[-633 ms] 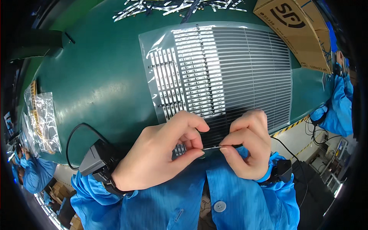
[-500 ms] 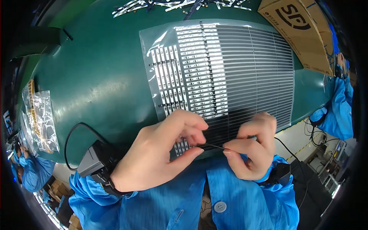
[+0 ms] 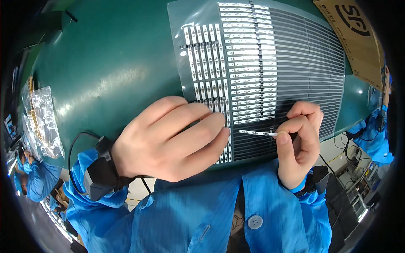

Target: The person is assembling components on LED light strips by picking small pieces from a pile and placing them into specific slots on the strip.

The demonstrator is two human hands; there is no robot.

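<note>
Between the thumb and forefinger of my right hand (image 3: 300,141) is the right end of a short white strip (image 3: 257,133) with small dark parts along it. It points left over the dark lined part of a sheet. My left hand (image 3: 173,139) is palm down, fingers bent and close together, over the lower left column of strips (image 3: 203,63). Its thumb is hidden, and so is whatever its fingers may hold. Rows of similar white strips (image 3: 249,61) lie on the flat sheet (image 3: 310,55) under clear film, with dark bars across them. Grey-black lines fill the sheet's right part.
The sheet lies on a green table (image 3: 122,55). A brown cardboard box (image 3: 358,46) stands at the far right. Clear plastic bags (image 3: 44,122) lie at the left edge. Black cables run from both wrist devices (image 3: 103,175). Other people in blue work at both sides.
My hands have come apart from the thin piece between them. The left has turned palm down over the left strips, while the right now shows a white strip. The whole view has shifted.
</note>
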